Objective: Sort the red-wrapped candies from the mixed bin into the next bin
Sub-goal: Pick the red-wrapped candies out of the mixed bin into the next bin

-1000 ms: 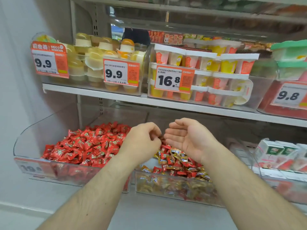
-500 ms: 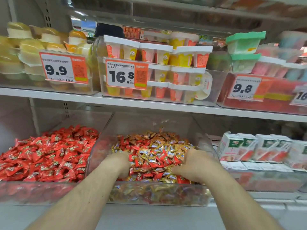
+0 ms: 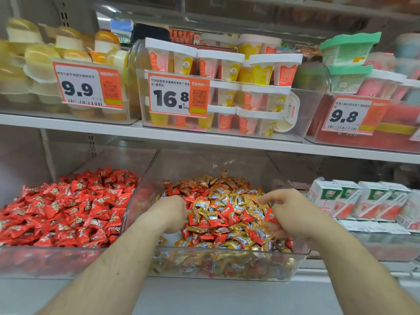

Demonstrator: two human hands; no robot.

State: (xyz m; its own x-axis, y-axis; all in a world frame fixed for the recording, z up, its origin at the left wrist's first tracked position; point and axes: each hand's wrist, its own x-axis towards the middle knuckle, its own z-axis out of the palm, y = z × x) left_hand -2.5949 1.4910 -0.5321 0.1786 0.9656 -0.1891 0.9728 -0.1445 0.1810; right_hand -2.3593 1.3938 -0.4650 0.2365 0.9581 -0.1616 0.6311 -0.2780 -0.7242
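Note:
A clear mixed bin (image 3: 227,267) in the middle of the lower shelf holds red and gold wrapped candies (image 3: 227,210). Left of it a second clear bin (image 3: 45,262) is filled with red-wrapped candies (image 3: 68,212) only. My left hand (image 3: 169,213) is curled down into the left side of the mixed pile; what its fingers hold is hidden. My right hand (image 3: 288,212) is over the right side of the pile and pinches a red-wrapped candy (image 3: 269,215) between thumb and fingers.
Small drink cartons (image 3: 354,201) stand in a row right of the mixed bin. The shelf above (image 3: 204,137) carries clear bins of pudding cups with price tags 9.9 (image 3: 87,86), 16.8 (image 3: 177,94) and 9.8 (image 3: 348,114).
Both hands have dropped from mid-air into the mixed bin. My right hand has lifted slightly and now pinches a red candy. The view has shifted right and closer.

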